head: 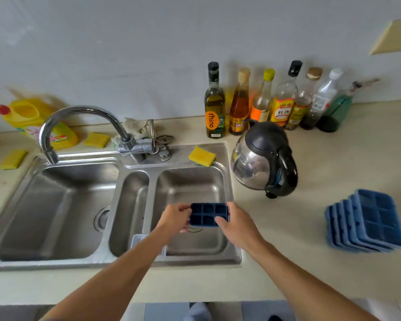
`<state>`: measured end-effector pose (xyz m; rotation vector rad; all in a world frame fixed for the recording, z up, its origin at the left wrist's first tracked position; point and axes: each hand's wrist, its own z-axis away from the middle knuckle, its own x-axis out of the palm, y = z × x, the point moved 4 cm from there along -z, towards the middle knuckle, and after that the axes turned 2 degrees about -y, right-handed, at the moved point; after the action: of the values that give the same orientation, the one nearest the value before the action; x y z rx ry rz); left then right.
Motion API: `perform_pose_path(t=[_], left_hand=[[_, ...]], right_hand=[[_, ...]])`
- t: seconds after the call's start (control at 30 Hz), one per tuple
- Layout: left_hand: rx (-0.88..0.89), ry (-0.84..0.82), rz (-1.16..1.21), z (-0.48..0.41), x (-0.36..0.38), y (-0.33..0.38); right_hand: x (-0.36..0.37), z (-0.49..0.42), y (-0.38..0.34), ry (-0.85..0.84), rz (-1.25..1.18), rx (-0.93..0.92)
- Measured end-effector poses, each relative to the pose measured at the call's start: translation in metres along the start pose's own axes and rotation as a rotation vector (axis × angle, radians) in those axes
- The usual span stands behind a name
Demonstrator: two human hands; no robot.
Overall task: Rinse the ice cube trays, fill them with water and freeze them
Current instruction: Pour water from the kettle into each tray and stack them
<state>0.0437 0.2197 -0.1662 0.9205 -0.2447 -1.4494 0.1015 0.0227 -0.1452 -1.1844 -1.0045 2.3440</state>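
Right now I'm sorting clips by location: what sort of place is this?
Probably a home kitchen: a steel sink with a curved tap, a kettle on the counter, and oil and sauce bottles along the wall.

Home kitchen, steel sink (116, 260), tap (79, 112), kettle (264, 161), sauce bottles (262, 100)
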Motion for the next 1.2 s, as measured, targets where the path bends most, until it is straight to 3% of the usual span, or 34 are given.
perform_pose_path(t=[0.4,0.63,0.93,1.07,1.2], left_hand=[[-0.152,-0.219,-0.212,-0.123,-0.019,-0.061],[-0.169,-0.203,-0.234,-0.156,-0.008,-0.085],[-0.101,-0.169,-0.323,-0.152,-0.001,-0.081],[-0.056,-0.034,-0.193,-0.137,-0.009,-0.066],[0.019,0.012,0.011,-0.111,-0.009,-0.047]], right_hand=[[0.102,-0.100,0.023,-0.065,-0.213,0.360],[0.133,-0.121,0.045,-0.068,-0.359,0.432],[0.125,-0.108,0.041,-0.055,-0.338,0.357],[0.084,-0.078,0.019,0.035,-0.327,0.263],[0.015,-0.034,-0.005,0.241,-0.463,0.112]])
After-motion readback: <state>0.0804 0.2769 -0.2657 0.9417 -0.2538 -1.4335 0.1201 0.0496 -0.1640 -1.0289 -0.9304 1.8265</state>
